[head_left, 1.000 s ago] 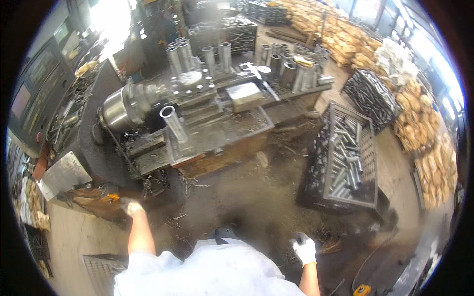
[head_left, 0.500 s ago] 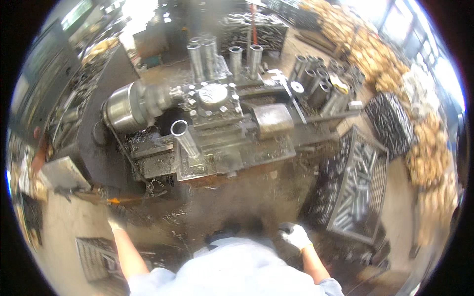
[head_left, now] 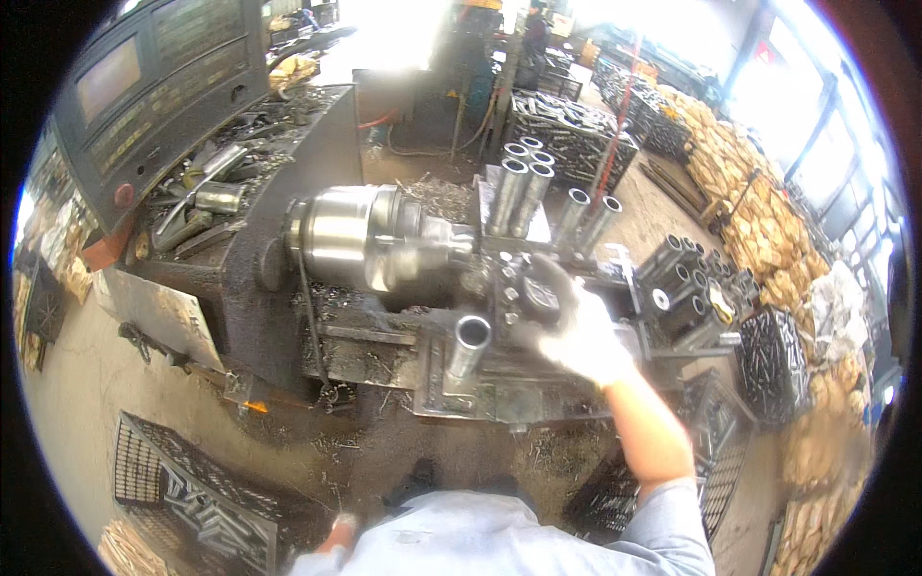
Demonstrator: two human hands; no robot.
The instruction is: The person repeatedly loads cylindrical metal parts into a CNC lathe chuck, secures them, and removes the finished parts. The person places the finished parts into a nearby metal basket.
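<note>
My right hand (head_left: 581, 341), in a white glove, reaches over the lathe's square tool post (head_left: 509, 288). Motion smears its fingers, and the dark patch at their tips may be soiled glove or something held. To the left of it is the shiny lathe chuck (head_left: 341, 235), with a blurred metal piece (head_left: 442, 235) at its front. A metal tube (head_left: 469, 348) stands upright on the carriage's near side. Low beside my body shows a small part of my left hand (head_left: 344, 523); its fingers are hidden.
Several metal tubes (head_left: 519, 192) stand behind the tool post, more tubes (head_left: 687, 288) at the right. Metal parts fill a crate (head_left: 144, 461) at lower left and another crate (head_left: 725, 422) at right. A control cabinet (head_left: 144, 96) rises at far left.
My right hand has gone from low beside my body up and forward to the tool post. My left hand has drawn back toward my body. The view has shifted, with the lathe now farther right.
</note>
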